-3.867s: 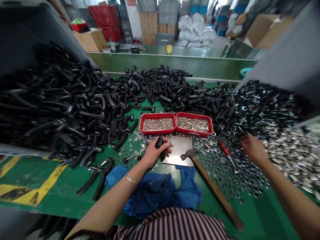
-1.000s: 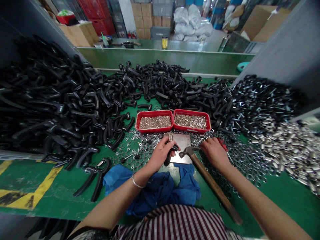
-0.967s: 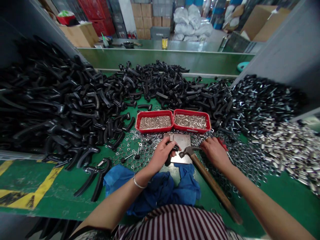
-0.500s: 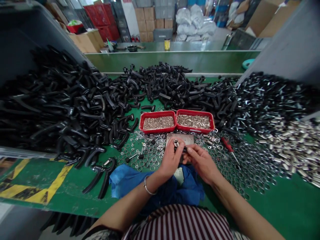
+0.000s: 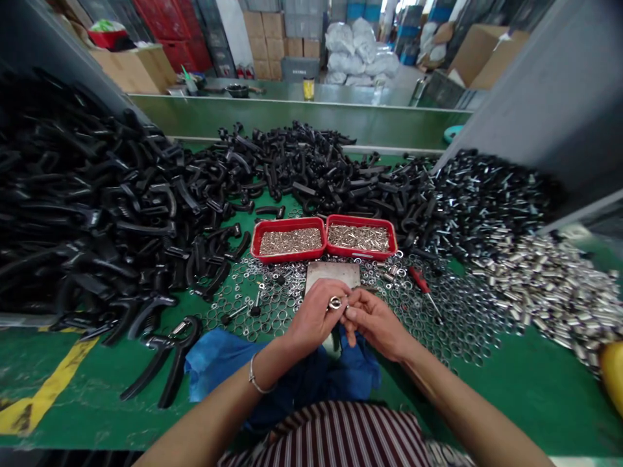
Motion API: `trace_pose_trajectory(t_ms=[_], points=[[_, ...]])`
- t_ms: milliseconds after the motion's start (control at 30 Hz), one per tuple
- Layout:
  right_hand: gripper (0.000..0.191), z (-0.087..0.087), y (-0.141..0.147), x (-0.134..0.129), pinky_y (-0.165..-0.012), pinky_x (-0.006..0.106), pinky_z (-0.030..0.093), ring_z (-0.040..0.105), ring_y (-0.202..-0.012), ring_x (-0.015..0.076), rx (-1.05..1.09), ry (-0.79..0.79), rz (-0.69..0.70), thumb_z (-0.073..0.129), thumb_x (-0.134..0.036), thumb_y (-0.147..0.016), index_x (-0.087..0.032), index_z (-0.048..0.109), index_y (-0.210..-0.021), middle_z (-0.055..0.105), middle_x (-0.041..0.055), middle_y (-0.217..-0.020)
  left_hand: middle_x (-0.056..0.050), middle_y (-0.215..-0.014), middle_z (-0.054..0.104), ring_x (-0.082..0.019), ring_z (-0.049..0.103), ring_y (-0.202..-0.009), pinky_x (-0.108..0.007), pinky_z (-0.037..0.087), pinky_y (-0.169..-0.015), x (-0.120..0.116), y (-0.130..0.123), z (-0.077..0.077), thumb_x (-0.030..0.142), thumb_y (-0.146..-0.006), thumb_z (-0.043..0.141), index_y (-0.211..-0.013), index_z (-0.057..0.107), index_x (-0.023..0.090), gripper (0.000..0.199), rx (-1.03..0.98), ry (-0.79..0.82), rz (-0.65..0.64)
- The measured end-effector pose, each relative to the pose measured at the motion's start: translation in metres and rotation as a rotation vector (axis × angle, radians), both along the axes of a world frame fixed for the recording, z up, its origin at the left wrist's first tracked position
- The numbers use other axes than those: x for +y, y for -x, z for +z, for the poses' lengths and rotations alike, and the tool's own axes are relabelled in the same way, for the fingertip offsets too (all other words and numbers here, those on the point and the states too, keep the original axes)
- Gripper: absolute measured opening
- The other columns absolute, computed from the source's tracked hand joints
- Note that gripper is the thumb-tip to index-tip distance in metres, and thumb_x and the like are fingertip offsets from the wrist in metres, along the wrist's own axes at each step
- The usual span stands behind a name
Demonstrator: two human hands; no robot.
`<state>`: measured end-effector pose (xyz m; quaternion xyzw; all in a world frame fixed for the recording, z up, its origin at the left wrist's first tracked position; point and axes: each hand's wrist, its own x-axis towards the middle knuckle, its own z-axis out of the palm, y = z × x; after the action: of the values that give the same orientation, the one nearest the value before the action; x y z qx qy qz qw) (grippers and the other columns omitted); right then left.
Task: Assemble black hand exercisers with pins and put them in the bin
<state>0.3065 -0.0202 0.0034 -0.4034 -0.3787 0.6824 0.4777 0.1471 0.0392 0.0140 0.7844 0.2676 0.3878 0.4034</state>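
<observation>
My left hand (image 5: pixel 315 312) is closed around a small part, with a shiny metal sleeve (image 5: pixel 335 303) showing at its thumb and forefinger. Fingers of my right hand (image 5: pixel 378 322) are pinched together right beside it, touching the same spot; what lies between them is too small to make out. Under and just beyond both hands lies a flat metal plate (image 5: pixel 333 272). A crumpled blue cloth (image 5: pixel 219 363) is spread on the green table below my wrists.
Two red trays of small metal pins (image 5: pixel 289 259) (image 5: pixel 360 254) stand beyond the plate. Loose metal rings (image 5: pixel 467 324) surround them, with a red screwdriver (image 5: pixel 419 280) at right. Black handles (image 5: pixel 131 214) pile up left and behind; metal sleeves (image 5: pixel 540 279) heap at right. A spring hand grip (image 5: pixel 168 357) lies front left.
My hands have come down slightly toward me and closer together, and the sleeve's open end now faces up more. The dark piece seen between the fingers is now hidden. The view has shifted right.
</observation>
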Motion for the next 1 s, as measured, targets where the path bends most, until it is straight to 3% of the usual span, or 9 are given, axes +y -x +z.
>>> trace_pose_trajectory(t_ms=[133,233,300,367,433,567,767,900,1000], points=[[0.031,-0.001,0.002,-0.001,-0.045,0.021,0.042,0.052,-0.051,0.009,0.023,0.11,0.078,0.055,-0.052,-0.093,-0.022,0.053,-0.099,0.061,-0.0019,-0.076,-0.007,-0.095,0.066,-0.021,0.058,-0.092,-0.034,0.042,-0.09,0.009,0.002,-0.002,0.03,-0.097,0.05,-0.095,0.062,0.021,0.015,0.09,0.007,-0.078],[0.035,0.003,-0.04,0.009,-0.051,0.027,0.045,0.057,-0.055,0.0145,-0.59,-0.053,0.124,0.05,-0.055,-0.094,-0.022,0.057,-0.104,0.065,0.0012,-0.073,-0.006,-0.089,0.064,-0.02,0.058,-0.087,-0.032,0.042,-0.084,0.016,-0.001,-0.005,0.036,-0.097,0.05,-0.09,0.063,0.02,0.022,0.107,0.141,0.054],[0.038,0.004,-0.094,0.025,-0.063,0.032,0.047,0.062,-0.068,0.0202,-1.166,-0.181,-0.123,0.057,-0.052,-0.091,-0.02,0.058,-0.111,0.067,0.0052,-0.078,-0.004,-0.088,0.064,-0.018,0.058,-0.083,-0.03,0.043,-0.08,0.022,-0.003,-0.006,0.039,-0.099,0.046,-0.092,0.063,0.02,0.026,0.045,0.228,0.175],[0.033,0.001,-0.156,0.044,-0.071,0.037,0.047,0.064,-0.079,0.0249,-1.584,-0.11,-0.43,0.048,-0.043,-0.096,-0.015,0.057,-0.112,0.068,0.0126,-0.089,-0.003,-0.088,0.064,-0.016,0.058,-0.081,-0.027,0.043,-0.078,0.029,-0.004,-0.007,0.042,-0.1,0.042,-0.093,0.063,0.02,0.031,-0.039,0.299,0.292],[0.034,-0.006,-0.209,0.061,-0.074,0.038,0.046,0.064,-0.093,0.0296,-1.882,0.036,-0.581,0.051,-0.038,-0.094,-0.01,0.055,-0.113,0.066,0.0218,-0.104,-0.003,-0.089,0.064,-0.015,0.058,-0.079,-0.026,0.044,-0.076,0.034,-0.006,-0.007,0.044,-0.1,0.043,-0.093,0.064,0.02,0.033,-0.103,0.359,0.345],[0.034,-0.02,-0.259,0.083,-0.069,0.04,0.044,0.065,-0.092,0.0334,-1.932,0.069,-0.56,0.057,-0.038,-0.09,-0.01,0.055,-0.11,0.064,0.026,-0.106,-0.002,-0.087,0.065,-0.013,0.059,-0.074,-0.024,0.046,-0.071,0.035,-0.016,-0.012,0.049,-0.095,0.052,-0.09,0.064,0.018,0.034,-0.17,0.515,0.282],[0.035,-0.007,-0.264,0.074,-0.072,0.049,0.042,0.065,-0.094,0.0372,-1.867,-0.121,-0.504,0.05,-0.05,-0.094,-0.017,0.062,-0.091,0.064,0.0258,-0.093,-0.002,-0.083,0.066,-0.011,0.058,-0.066,-0.024,0.047,-0.065,0.032,-0.018,-0.024,0.053,-0.086,0.064,-0.092,0.055,0.017,0.037,-0.474,0.92,0.288],[0.033,0.017,-0.207,0.044,-0.078,0.048,0.048,0.067,-0.091,0.0308,-1.694,-0.312,-0.511,0.052,-0.052,-0.093,-0.023,0.063,-0.102,0.068,0.0184,-0.094,-0.002,-0.081,0.063,-0.01,0.057,-0.063,-0.024,0.047,-0.063,0.03,-0.017,-0.022,0.05,-0.08,0.071,-0.091,0.053,0.016,0.04,-0.588,1.054,0.272],[0.032,0.029,-0.126,0.018,-0.073,0.042,0.055,0.07,-0.076,0.0246,-1.056,-0.275,-0.345,0.06,-0.049,-0.09,-0.026,0.059,-0.112,0.072,0.0067,-0.084,-0.002,-0.082,0.063,-0.009,0.057,-0.064,-0.024,0.046,-0.063,0.025,-0.025,-0.015,0.049,-0.082,0.07,-0.09,0.054,0.016,0.038,-0.595,1.047,0.219]])
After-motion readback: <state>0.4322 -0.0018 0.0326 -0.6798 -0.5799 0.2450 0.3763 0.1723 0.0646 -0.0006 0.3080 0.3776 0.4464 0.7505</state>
